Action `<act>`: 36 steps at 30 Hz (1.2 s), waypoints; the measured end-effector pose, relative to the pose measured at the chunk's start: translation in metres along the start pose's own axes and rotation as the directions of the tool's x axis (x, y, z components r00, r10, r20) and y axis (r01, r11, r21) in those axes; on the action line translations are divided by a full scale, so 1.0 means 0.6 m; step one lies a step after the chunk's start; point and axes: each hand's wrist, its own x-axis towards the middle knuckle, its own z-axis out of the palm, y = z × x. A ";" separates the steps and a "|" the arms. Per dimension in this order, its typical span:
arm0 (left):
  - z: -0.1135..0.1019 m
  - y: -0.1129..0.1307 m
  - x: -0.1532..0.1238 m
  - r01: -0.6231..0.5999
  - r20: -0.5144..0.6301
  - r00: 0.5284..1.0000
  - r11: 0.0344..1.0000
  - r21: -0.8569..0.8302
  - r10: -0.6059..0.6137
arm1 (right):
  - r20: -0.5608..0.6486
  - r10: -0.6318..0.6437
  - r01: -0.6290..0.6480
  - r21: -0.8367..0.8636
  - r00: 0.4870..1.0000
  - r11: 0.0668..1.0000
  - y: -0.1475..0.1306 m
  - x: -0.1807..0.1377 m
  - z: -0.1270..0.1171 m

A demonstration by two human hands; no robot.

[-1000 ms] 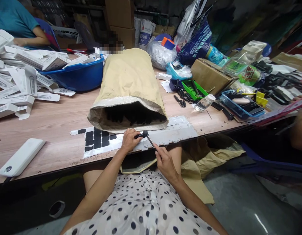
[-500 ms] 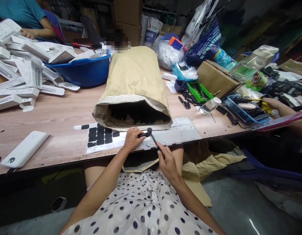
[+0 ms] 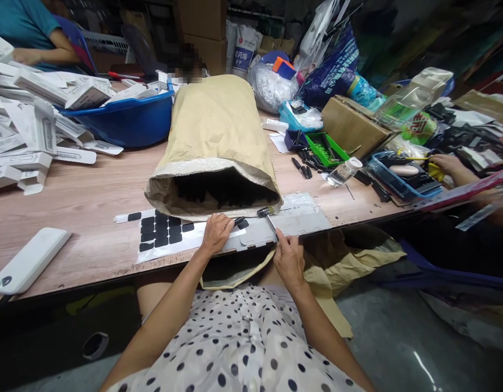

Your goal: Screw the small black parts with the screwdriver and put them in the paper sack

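Note:
My right hand (image 3: 290,260) is closed around the handle of a small hammer (image 3: 271,222). The hammer's head is over the grey sheet (image 3: 290,225) at the table's front edge. My left hand (image 3: 216,234) rests at the left end of that sheet, its fingers pinched on a small black part (image 3: 239,221), mostly covered by the fingers. To the left of it lies a white backing sheet (image 3: 186,244) with rows of black rounded-square stickers (image 3: 161,222). Just behind both hands a brown paper sack (image 3: 219,125) lies with its mouth towards me; dark pieces inside are hard to make out.
A blue basin (image 3: 124,122) heaped with white boxes (image 3: 43,128) stands at the left. A white power bank (image 3: 31,260) lies at the front left. On the right are a green tray (image 3: 327,149), a small bottle (image 3: 344,172) and a blue basket (image 3: 402,177), where another person's hand (image 3: 447,163) reaches.
The hammer's head has moved right, away from the black part, and my right hand has shifted slightly right. My left hand stays pinched on the part. The whole view has drifted a little.

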 end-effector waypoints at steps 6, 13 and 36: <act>-0.002 -0.002 0.000 -0.006 0.013 1.000 1.000 0.007 0.006 | -0.002 -0.003 0.003 -0.029 1.000 1.000 -0.007 0.001 -0.004; -0.018 0.015 -0.006 -0.086 0.018 0.996 0.995 0.040 0.086 | -0.005 -0.017 0.017 -0.037 1.000 0.999 -0.015 0.004 -0.003; 0.011 0.066 -0.109 0.141 0.576 0.814 0.987 -0.076 -0.072 | 0.000 -0.017 0.017 -0.057 1.000 0.998 -0.020 0.007 0.001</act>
